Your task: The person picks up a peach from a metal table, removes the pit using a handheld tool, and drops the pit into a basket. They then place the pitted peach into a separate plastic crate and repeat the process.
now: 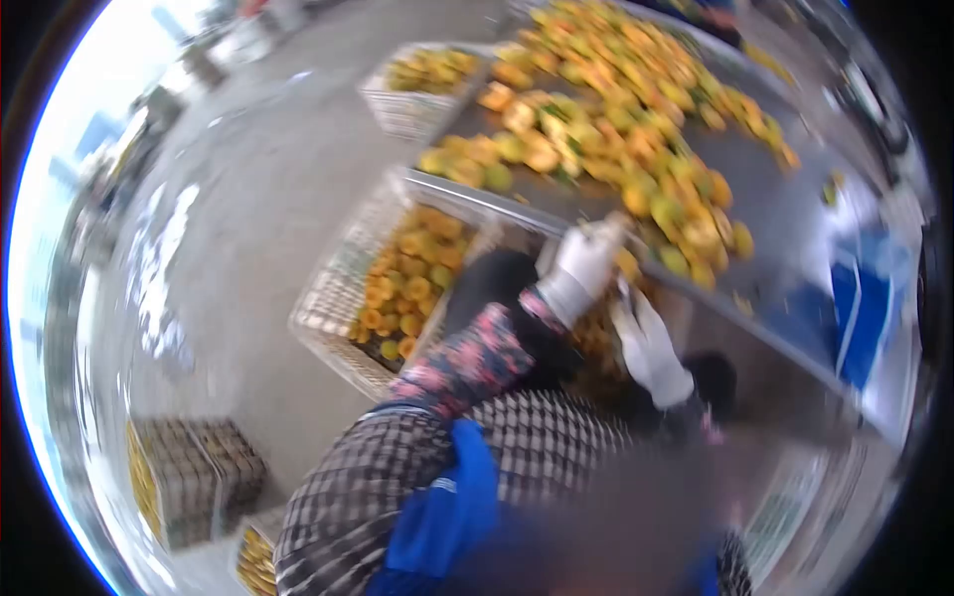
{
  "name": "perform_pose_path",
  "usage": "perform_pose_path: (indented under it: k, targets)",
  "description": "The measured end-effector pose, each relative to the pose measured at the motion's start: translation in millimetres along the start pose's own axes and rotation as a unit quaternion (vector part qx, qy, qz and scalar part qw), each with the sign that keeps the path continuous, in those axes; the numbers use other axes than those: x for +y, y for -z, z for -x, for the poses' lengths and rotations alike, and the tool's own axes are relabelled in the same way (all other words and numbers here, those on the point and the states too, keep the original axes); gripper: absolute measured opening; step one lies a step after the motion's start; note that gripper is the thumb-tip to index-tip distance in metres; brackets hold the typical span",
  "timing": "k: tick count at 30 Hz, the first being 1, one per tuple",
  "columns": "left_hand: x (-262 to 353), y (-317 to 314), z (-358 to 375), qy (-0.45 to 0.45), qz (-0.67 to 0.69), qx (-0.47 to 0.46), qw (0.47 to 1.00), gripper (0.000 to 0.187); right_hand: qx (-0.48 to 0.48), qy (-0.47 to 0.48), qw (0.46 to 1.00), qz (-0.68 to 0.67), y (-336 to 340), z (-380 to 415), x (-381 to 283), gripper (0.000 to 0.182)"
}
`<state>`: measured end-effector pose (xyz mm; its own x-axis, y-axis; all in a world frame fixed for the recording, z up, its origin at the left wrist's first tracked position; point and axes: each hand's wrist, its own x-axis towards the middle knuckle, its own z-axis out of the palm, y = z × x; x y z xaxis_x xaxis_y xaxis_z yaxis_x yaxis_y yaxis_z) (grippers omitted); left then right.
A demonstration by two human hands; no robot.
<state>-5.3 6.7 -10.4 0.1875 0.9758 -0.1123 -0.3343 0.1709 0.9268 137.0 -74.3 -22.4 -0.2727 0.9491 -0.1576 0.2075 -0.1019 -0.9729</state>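
My left hand (pixel 591 260), in a white glove, is closed at the near edge of a metal table (pixel 785 258). Its fingers are around a small orange-yellow fruit (pixel 626 264), partly hidden. Just below and to the right, my gloved right hand (pixel 648 353) is closed, fingertips close to that fruit. A thin shiny piece shows at those fingertips, too blurred to name. On the table beyond lies a large heap of orange, yellow and green fruit (pixel 636 119), some of it cut open. Below my hands, between my knees, more orange pieces (pixel 594 333) show dimly.
A pale plastic crate (pixel 333 298) of hollow-looking orange fruit pieces stands at my left knee. Behind it is another filled crate (pixel 407 109). Stacked crates (pixel 194 477) sit lower left on the concrete floor (pixel 268 199). Blue material (pixel 863 308) lies at the table's right end.
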Motion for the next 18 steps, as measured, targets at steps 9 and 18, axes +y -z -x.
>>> perform_pose_path:
  k: [9,18]
  targets:
    - [-4.2,8.2,-2.0,0.113,-0.004,-0.08,0.99,0.048,0.096,0.15,0.982,0.065,-19.5,-3.8,30.0,0.032]
    - [-18.3,2.3,0.4,0.056,0.137,-0.161,0.976,0.057,-0.094,-0.168,0.854,-0.484,-10.0,22.5,-23.9,0.033]
